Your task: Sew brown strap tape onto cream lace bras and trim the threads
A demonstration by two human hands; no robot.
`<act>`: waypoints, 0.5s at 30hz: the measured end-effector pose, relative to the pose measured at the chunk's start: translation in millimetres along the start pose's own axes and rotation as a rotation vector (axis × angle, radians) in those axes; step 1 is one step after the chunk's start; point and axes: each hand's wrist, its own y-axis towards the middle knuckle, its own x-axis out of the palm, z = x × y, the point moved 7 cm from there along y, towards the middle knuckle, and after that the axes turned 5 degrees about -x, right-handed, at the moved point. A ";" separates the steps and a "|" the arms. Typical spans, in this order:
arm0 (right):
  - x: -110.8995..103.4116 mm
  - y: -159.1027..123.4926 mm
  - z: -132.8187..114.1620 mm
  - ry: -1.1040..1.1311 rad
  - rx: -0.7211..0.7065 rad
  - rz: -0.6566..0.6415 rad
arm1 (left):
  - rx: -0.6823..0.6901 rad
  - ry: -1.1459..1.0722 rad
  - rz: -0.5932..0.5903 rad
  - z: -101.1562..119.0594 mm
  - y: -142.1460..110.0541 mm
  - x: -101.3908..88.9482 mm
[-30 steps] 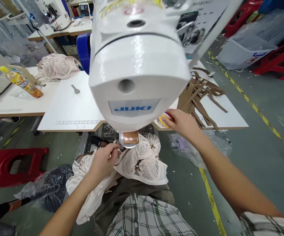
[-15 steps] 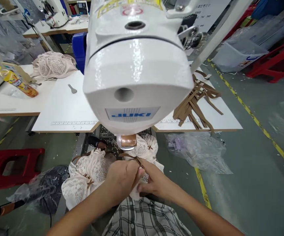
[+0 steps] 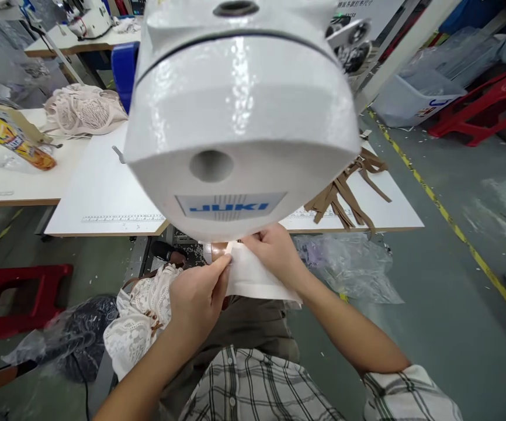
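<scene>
My left hand [image 3: 197,298] pinches the left edge of a white bra [image 3: 255,276] just below the head of the sewing machine [image 3: 242,117]. A smooth, plain panel of the bra faces me, stretched between my hands. My right hand [image 3: 277,254] grips its upper edge, with the fingertips partly hidden under the machine head. The bra's cups are out of sight. Left of my left hand lies a heap of white lace bras [image 3: 132,333] with brown trim. The needle area is hidden behind the machine head.
Brown straps [image 3: 343,190] lie on the white table [image 3: 397,204] at the right. A drink bottle [image 3: 16,143] and a beige lace pile [image 3: 86,108] are at the left. Red stools [image 3: 20,298], plastic bags [image 3: 353,266] and a clear bin [image 3: 419,96] stand around on the floor.
My hands have moved from low in front of me up to the machine head, carrying the bra. They have spread apart, and its plain panel now shows instead of the lace cups.
</scene>
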 end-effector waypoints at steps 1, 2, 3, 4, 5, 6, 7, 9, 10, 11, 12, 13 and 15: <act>0.9 6.6 0.7 -0.001 -0.018 -0.021 | 0.025 0.048 0.013 0.3 1.6 -0.2; 1.7 12.0 1.5 -0.002 -0.032 -0.038 | 0.031 0.083 0.024 -0.2 3.2 -0.3; 2.1 16.4 2.0 -0.011 -0.043 -0.045 | 0.030 0.108 0.031 -0.9 4.7 -0.4; 2.3 19.9 2.4 -0.028 -0.050 -0.048 | 0.029 0.125 0.036 -1.5 6.0 -0.6; 2.9 22.8 2.7 -0.051 -0.053 -0.055 | 0.028 0.135 0.039 -2.0 7.2 -1.0; 3.4 25.3 2.5 -0.074 -0.056 -0.061 | 0.027 0.142 0.039 -2.5 8.3 -1.4; 3.9 27.5 2.0 -0.097 -0.058 -0.067 | 0.025 0.147 0.035 -3.1 9.3 -1.7; 4.7 31.3 0.0 -0.132 -0.061 -0.077 | 0.016 0.154 0.026 -4.6 11.2 -2.5; 5.0 32.8 -1.1 -0.144 -0.061 -0.081 | 0.009 0.157 0.018 -5.5 12.1 -2.5; 5.4 34.1 -2.1 -0.148 -0.060 -0.086 | 0.003 0.161 0.011 -6.2 13.0 -2.6; 6.0 35.1 -2.8 -0.147 -0.059 -0.093 | -0.003 0.164 0.006 -6.9 13.7 -2.6; 6.7 35.7 -3.2 -0.142 -0.057 -0.100 | -0.007 0.167 0.003 -7.3 14.3 -2.6; 7.6 36.3 -3.4 -0.127 -0.056 -0.105 | -0.004 0.173 0.005 -7.1 15.2 -3.0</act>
